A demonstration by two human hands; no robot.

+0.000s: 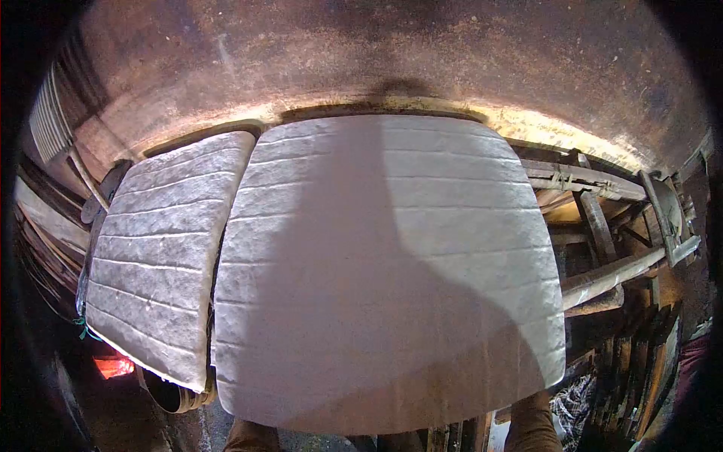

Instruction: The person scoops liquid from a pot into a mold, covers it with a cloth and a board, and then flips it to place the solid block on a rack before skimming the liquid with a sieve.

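A large white panel [467,218] with parallel raised lines across it fills the middle of the head view, and a broad shadow lies over much of it. Two brown forms run up from the bottom edge to the panel's near edge, and they look like my forearms. The left one, leading to my left hand [252,435], goes under the panel's near left corner. The other, leading to my right hand [531,422], meets the near right corner. The panel hides the fingers of both hands, so I cannot tell their grip. A narrower panel [157,245] of the same kind stands close on the left.
Behind the panels rises a brown, stained wall [452,53]. A wooden frame [602,218] of rough beams is on the right, with upright planks [640,377] below it. At the lower left are a round container [172,395] and a glowing orange patch [113,367].
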